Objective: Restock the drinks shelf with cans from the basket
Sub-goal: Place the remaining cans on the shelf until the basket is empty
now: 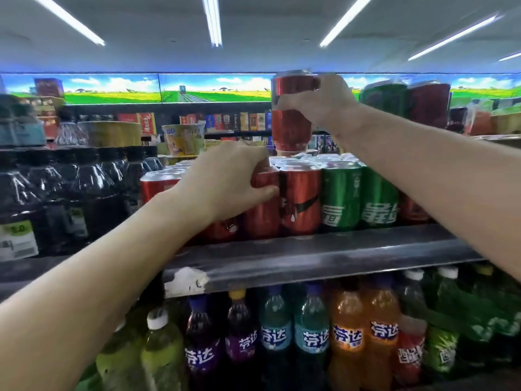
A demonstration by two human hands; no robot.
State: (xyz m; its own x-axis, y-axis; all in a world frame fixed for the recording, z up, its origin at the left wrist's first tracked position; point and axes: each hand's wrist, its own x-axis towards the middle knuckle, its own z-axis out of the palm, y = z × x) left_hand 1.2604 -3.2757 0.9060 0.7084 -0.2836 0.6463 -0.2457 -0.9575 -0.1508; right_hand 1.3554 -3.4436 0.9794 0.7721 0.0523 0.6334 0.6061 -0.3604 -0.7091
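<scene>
Right hand (pixel 318 101) grips a raised red can (pixel 291 119); left hand (pixel 228 179) clasps a shelved red cola can (pixel 263 204) on the metal shelf (pixel 310 258).

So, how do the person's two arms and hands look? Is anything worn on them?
Both forearms are bare up to the picture's edge: no sleeves show. The left hand and the right hand wear no gloves, and no watch, bracelet or ring is visible.

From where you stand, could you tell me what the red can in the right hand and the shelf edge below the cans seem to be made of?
The red can, gripped by the right hand, looks like thin glossy metal, probably aluminium: bright streaked reflections run down its side. The shelf edge looks like dull grey metal with a soft sheen, though painted steel or coated board cannot be ruled out.
</scene>
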